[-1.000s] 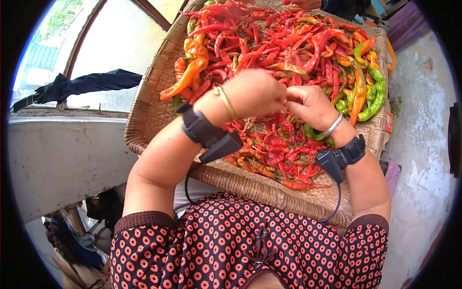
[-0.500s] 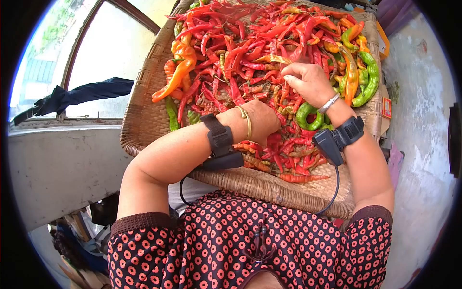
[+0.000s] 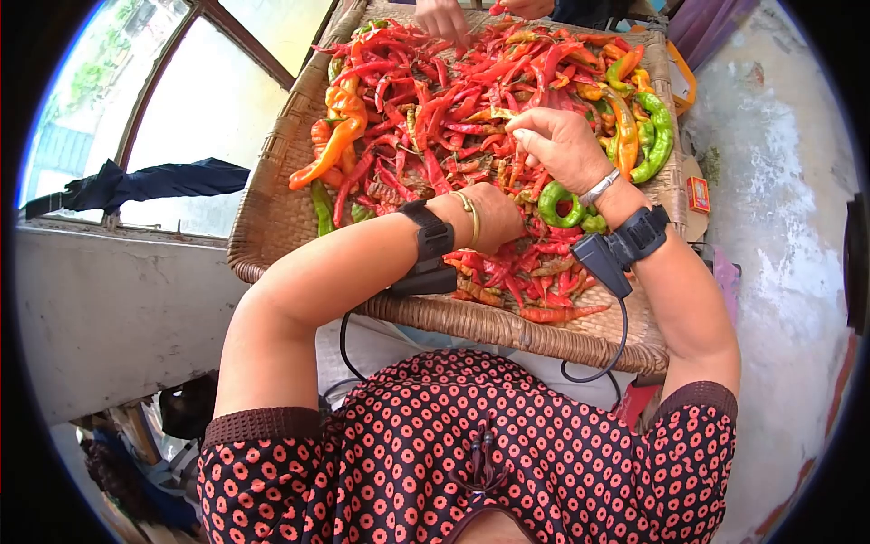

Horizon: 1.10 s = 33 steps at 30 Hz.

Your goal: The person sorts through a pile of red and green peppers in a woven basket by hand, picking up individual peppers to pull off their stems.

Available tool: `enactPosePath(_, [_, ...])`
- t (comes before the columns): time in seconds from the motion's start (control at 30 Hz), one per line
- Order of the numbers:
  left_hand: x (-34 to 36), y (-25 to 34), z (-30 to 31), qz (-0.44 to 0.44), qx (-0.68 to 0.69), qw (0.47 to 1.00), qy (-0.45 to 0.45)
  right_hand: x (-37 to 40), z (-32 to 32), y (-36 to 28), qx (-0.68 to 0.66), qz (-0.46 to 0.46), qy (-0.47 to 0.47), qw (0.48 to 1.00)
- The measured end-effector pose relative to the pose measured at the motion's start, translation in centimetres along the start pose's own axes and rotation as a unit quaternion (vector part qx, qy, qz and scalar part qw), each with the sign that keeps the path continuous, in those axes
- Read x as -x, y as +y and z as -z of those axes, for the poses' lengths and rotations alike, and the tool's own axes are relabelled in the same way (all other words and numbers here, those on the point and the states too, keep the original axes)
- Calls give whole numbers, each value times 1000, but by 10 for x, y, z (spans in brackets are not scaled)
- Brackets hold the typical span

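- Lying low over the red chillies (image 3: 467, 91), the left hand (image 3: 494, 219) turns its fingers out of sight; whether they grip anything cannot be told.
- Right hand (image 3: 564, 145): thumb and forefinger closed in a pinch just beside a pale chilli (image 3: 492, 115), a hold suited to thin pieces; nothing shows clearly between them.
- Red chillies: spread across the tray (image 3: 507, 334), its raised rim presumably stopping spills; the shallow layer likely leaves them reachable from near and far.
- Orange peppers (image 3: 324, 161) at left, green peppers (image 3: 664, 138) at right: bulkier, lining the sides, perhaps freeing the middle.
- Another person's hands (image 3: 441, 18): at the far side.
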<state>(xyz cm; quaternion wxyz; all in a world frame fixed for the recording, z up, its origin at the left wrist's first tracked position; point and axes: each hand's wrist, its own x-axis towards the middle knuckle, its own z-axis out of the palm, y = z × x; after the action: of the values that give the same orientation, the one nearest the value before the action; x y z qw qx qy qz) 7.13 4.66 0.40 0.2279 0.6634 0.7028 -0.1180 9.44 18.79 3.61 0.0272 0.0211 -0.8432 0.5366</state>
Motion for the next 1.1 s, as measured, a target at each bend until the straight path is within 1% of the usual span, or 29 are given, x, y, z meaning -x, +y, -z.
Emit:
enactPosePath(0.1, [-4,-1,-3,7,-43,999,-3,14,5,-14,76,9,-14,997])
enactPosePath(0.13, [-3,-4,-2,21,-26,999,7,19,5,-12,84,23,-13,996])
enactPosePath(0.17, [-2,-8,-2,35,-8,999,15,25,5,-14,87,16,-12,996])
enactPosePath(0.2, [9,-9,12,53,53,997,33,30,4,-16,88,8,-11,996])
enactPosePath(0.23, [13,-16,11,62,104,991,58,36,4,-22,105,-21,-24,994])
enactPosePath(0.27, [18,-25,12,72,153,982,82,39,2,-20,105,-20,-25,994])
enactPosePath(0.3, [19,-38,7,51,209,971,101,41,0,-16,119,-26,-50,991])
enactPosePath(0.33, [29,-44,13,54,264,956,111,42,-3,-11,132,-32,-75,988])
enactPosePath(0.37, [36,-54,11,35,285,948,140,43,-7,-7,148,-38,-91,984])
enactPosePath(0.4, [44,-59,12,15,305,937,169,44,-13,-4,175,-23,-86,981])
enactPosePath(0.43, [51,-62,13,16,303,938,169,44,-18,-3,176,-12,-105,979])
enactPosePath(0.5, [61,-67,15,117,398,896,160,42,-27,5,187,12,-157,970])
enactPosePath(0.53, [64,-68,14,118,396,896,161,40,-28,12,187,14,-156,970])
enactPosePath(0.6, [69,-68,9,179,506,829,159,37,-27,22,300,120,-232,918])
enactPosePath(0.63, [67,-71,1,168,513,825,166,37,-25,22,333,98,-258,902])
enactPosePath(0.67, [64,-76,-5,169,515,824,167,38,-25,21,333,98,-260,901])
enactPosePath(0.73, [61,-82,-10,132,443,879,116,40,-28,20,440,115,-304,837])
enactPosePath(0.77, [61,-83,-13,116,446,881,109,41,-30,21,444,143,-308,829])
enactPosePath(0.8, [64,-78,-6,118,447,880,110,40,-30,19,445,145,-309,828])
enactPosePath(0.87, [70,-70,5,90,439,891,77,42,-32,13,465,132,-297,823])
enactPosePath(0.9, [66,-72,-1,82,436,893,72,43,-33,15,465,146,-284,825])
enactPosePath(1.0, [64,-79,-10,87,419,901,66,43,-35,18,475,148,-290,818])
enactPosePath(1.03, [65,-80,-10,87,420,901,67,44,-36,17,483,149,-290,813])
enactPosePath(1.1, [67,-82,-7,102,401,893,175,43,-38,16,489,148,-287,810])
